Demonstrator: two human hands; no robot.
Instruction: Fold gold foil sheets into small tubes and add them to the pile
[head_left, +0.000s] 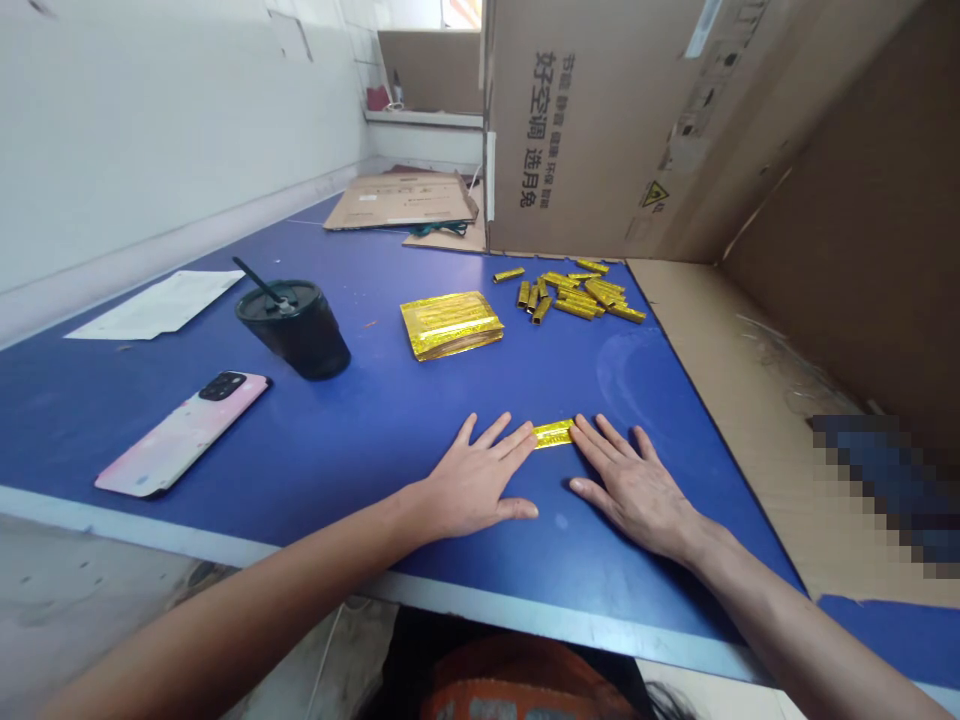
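One blue table [375, 420], which spread before you. One printed cardboard panel [592, 140], which stood at its far side. Your left hand [472, 485] and right hand [645, 495], both open and flat, clasping nothing, fingertips on opposite ends of the gold strip [553, 434]. One dark cup [300, 330] with straw, which stood at the left. One pink-and-white phone [184, 435], lenses up. One gold stack [452, 325], beyond your hands. Small gold pieces [577, 302], which lay scattered right of it. The strip, which lay flat between your hands.
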